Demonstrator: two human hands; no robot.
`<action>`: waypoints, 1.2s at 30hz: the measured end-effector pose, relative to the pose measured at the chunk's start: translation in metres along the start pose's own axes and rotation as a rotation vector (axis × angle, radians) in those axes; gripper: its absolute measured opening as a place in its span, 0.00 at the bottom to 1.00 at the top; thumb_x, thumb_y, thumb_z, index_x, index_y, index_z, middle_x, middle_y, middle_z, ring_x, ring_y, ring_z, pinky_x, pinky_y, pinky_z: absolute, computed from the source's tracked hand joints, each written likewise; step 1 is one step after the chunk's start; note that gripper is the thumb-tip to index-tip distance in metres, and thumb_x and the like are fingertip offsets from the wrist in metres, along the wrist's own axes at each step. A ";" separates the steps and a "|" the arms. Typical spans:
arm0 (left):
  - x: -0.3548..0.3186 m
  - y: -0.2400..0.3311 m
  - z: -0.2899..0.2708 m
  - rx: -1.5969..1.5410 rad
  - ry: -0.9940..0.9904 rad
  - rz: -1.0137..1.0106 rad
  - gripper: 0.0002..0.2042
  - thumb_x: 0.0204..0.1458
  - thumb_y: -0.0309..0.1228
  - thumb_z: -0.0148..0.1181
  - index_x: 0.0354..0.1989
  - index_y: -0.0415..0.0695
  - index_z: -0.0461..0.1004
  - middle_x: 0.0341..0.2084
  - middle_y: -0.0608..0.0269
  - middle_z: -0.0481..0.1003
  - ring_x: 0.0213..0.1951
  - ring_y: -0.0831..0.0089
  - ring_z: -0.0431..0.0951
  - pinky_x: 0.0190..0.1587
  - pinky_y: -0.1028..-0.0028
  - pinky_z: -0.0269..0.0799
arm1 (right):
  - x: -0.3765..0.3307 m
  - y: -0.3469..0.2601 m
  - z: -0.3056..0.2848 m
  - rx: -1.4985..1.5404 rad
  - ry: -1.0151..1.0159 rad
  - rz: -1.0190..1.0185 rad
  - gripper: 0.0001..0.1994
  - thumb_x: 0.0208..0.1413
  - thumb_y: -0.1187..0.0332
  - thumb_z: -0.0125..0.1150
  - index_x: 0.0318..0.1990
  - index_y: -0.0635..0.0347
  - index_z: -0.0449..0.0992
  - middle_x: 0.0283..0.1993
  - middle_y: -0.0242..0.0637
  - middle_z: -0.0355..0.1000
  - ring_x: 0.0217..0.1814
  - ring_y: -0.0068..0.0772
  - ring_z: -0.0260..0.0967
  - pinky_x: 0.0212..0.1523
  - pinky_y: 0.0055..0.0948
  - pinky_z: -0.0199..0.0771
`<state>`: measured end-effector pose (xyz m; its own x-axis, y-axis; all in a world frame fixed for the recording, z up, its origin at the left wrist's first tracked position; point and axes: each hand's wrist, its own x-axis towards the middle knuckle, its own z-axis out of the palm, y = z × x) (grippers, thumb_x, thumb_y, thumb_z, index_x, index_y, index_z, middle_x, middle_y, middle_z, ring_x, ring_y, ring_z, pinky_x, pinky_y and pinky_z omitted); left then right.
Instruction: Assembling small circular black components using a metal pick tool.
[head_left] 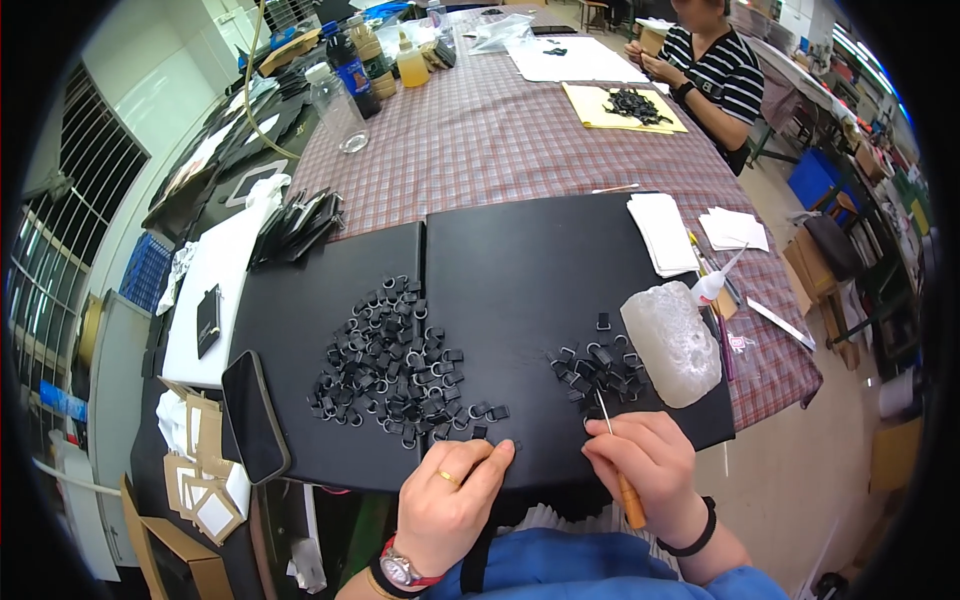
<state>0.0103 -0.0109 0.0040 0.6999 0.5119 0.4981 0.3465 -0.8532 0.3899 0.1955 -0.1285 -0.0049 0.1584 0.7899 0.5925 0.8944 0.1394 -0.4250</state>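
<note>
My right hand (645,460) is closed round an awl (630,500) with a wooden handle; its thin metal shaft points away from me toward a small heap of black tabs (605,368). My left hand (450,495) rests at the near edge of the black board (520,270), thumb and fingertips pinched together. Whatever lies between those fingertips is too small and hidden to make out. Beyond my left hand spreads a larger heap of black tabs with metal rings (390,365).
A whitish translucent block (672,343) stands right of the small heap, beside a small glue bottle (710,287) and white cards (662,235). A phone (254,415) lies at left. Bottles (350,75) stand at the far left. A co-worker (710,70) sits at the far right.
</note>
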 end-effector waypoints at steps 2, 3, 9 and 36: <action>0.001 -0.001 0.006 0.006 0.026 -0.033 0.13 0.39 0.19 0.71 0.35 0.43 0.82 0.28 0.66 0.76 0.29 0.68 0.76 0.30 0.73 0.71 | -0.001 -0.001 -0.003 0.026 -0.032 0.003 0.12 0.40 0.75 0.71 0.35 0.60 0.77 0.40 0.36 0.78 0.40 0.37 0.76 0.38 0.31 0.74; 0.003 -0.003 0.011 0.016 0.097 -0.058 0.13 0.38 0.19 0.72 0.35 0.43 0.82 0.28 0.65 0.76 0.29 0.68 0.76 0.30 0.72 0.71 | -0.002 -0.002 -0.005 0.042 -0.053 0.000 0.13 0.40 0.75 0.71 0.35 0.60 0.77 0.40 0.36 0.78 0.40 0.37 0.75 0.39 0.30 0.75; -0.001 0.006 0.006 -0.015 0.194 -0.084 0.13 0.37 0.21 0.74 0.34 0.43 0.82 0.27 0.63 0.77 0.28 0.66 0.76 0.30 0.72 0.71 | -0.016 -0.005 -0.013 0.026 -0.107 -0.163 0.09 0.43 0.75 0.67 0.34 0.61 0.78 0.38 0.36 0.77 0.40 0.33 0.76 0.38 0.26 0.77; -0.007 0.020 0.039 -1.615 0.049 -0.540 0.12 0.54 0.14 0.58 0.47 0.34 0.75 0.40 0.56 0.79 0.40 0.71 0.80 0.43 0.75 0.77 | 0.002 -0.030 0.003 0.406 0.443 -0.224 0.08 0.49 0.76 0.64 0.38 0.65 0.77 0.43 0.48 0.76 0.41 0.48 0.77 0.40 0.37 0.80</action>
<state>0.0372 -0.0354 -0.0220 0.6949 0.7161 0.0651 -0.4406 0.3525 0.8256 0.1676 -0.1296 0.0072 0.2219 0.4060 0.8865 0.7100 0.5559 -0.4323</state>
